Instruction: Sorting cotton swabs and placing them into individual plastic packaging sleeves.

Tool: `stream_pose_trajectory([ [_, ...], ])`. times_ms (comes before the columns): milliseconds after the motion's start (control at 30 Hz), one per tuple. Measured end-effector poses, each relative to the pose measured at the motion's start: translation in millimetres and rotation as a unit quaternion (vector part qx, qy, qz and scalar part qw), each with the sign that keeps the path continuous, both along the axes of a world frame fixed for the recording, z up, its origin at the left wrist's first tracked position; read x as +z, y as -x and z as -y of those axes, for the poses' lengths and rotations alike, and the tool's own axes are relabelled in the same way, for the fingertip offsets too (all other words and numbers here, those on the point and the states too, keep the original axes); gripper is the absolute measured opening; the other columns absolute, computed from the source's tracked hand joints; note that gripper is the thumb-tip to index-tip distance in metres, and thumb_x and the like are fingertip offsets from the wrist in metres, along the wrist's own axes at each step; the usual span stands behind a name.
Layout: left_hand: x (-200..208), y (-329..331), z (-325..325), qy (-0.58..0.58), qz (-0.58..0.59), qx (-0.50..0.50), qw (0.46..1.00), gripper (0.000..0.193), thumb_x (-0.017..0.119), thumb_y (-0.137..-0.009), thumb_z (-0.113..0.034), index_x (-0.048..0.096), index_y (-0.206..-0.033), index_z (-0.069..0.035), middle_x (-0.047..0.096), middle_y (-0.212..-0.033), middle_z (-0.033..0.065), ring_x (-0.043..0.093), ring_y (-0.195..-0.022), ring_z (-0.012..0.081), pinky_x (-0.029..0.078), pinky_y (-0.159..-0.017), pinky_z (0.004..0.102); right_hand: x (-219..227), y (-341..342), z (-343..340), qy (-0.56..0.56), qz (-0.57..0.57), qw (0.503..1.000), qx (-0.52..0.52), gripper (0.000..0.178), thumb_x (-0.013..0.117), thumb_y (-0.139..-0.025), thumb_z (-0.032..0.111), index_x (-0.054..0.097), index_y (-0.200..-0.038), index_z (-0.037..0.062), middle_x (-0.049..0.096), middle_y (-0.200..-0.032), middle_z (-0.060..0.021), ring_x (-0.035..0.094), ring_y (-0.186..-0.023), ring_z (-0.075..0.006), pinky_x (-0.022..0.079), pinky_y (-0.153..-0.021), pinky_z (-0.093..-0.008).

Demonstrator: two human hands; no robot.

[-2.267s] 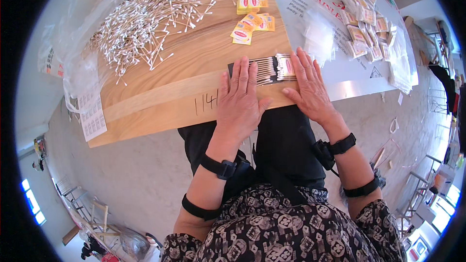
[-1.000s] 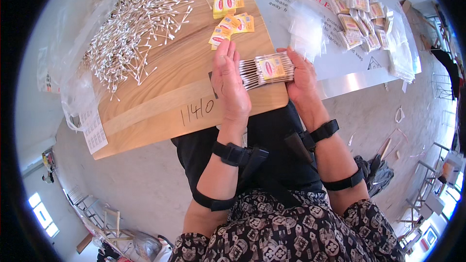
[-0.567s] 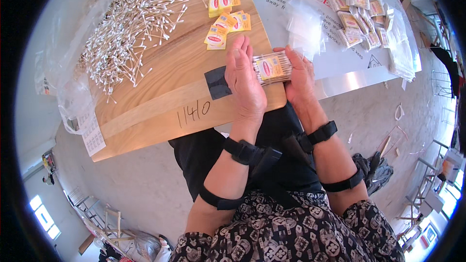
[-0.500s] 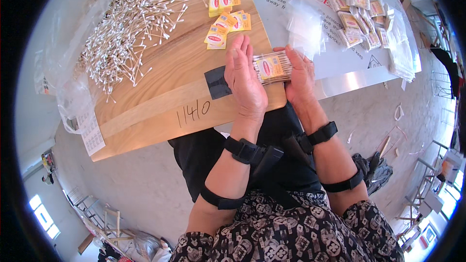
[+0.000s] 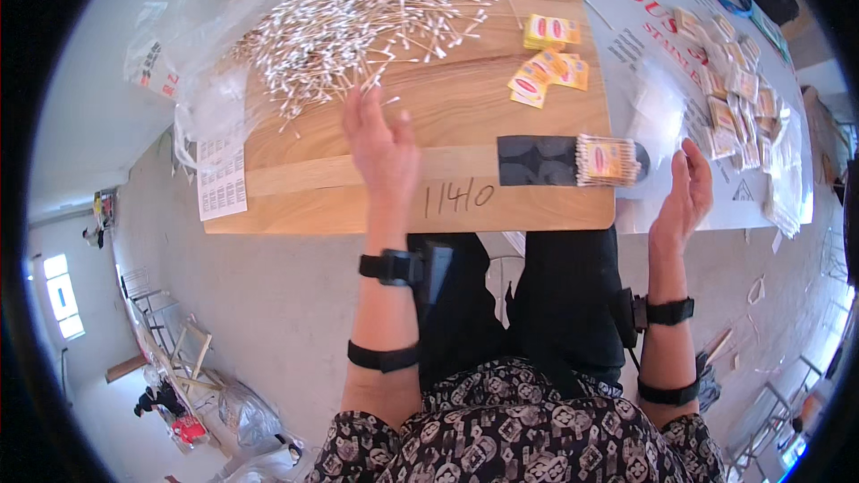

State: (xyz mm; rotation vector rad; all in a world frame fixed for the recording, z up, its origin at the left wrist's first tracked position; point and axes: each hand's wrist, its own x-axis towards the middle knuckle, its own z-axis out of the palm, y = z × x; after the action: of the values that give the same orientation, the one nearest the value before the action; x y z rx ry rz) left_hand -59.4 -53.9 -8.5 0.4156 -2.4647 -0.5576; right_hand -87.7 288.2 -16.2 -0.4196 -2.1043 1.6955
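My left hand (image 5: 383,148) is open, slightly blurred, its fingertips at the near edge of a big loose pile of cotton swabs (image 5: 358,22) on the wooden board. Beyond the board's right edge, my right hand (image 5: 684,192) is open and holds nothing. Between my hands lies a flat row of cotton swabs with a yellow card (image 5: 608,162) on top. It rests on a black strip (image 5: 537,161) near the board's right edge. Farther back are a stack of yellow cards (image 5: 550,31) and several loose yellow cards (image 5: 530,85).
Clear plastic bags (image 5: 658,107) lie on the printed metal sheet (image 5: 626,45) to the right. Beyond them is a heap of bagged swab packs (image 5: 743,89). A large clear bag (image 5: 210,72) hangs at the board's left side. Handwritten marks show on the wooden board (image 5: 322,206).
Both hands have let go of the swab row with its card, which now lies on the black strip. My left hand has moved left to the pile; my right has drawn away right.
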Motion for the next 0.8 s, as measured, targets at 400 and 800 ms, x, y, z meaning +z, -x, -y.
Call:
stream_pose_trajectory([
  [400,-14.1,-3.3,-4.1,0.085,0.118,-0.075,0.987,0.051,0.06,-0.085,-0.013,0.047,-0.134,-0.002,0.045,-0.14,0.017,0.039,-0.13,0.0352,0.031,-0.109,0.0474,25.3,-19.8,136.8,-0.063,-0.03,0.933,0.352,0.021,0.063,-0.082,-0.002,0.062,-0.103,-0.0012,0.062,-0.098,-0.0102,0.061,-0.083,-0.0194,0.049,-0.071,-0.0287],
  [800,5.5,-32.6,13.5,-0.157,0.003,-0.097,0.983,0.034,0.053,-0.082,0.006,0.06,-0.115,0.0,0.058,-0.118,0.0164,0.055,-0.111,0.033,0.043,-0.099,0.0376,19.9,21.7,170.9,-0.175,-0.059,0.862,0.472,0.031,0.066,-0.079,0.001,0.062,-0.109,-0.0002,0.056,-0.085,-0.0086,0.057,-0.074,-0.0179,0.048,-0.067,-0.0285],
])
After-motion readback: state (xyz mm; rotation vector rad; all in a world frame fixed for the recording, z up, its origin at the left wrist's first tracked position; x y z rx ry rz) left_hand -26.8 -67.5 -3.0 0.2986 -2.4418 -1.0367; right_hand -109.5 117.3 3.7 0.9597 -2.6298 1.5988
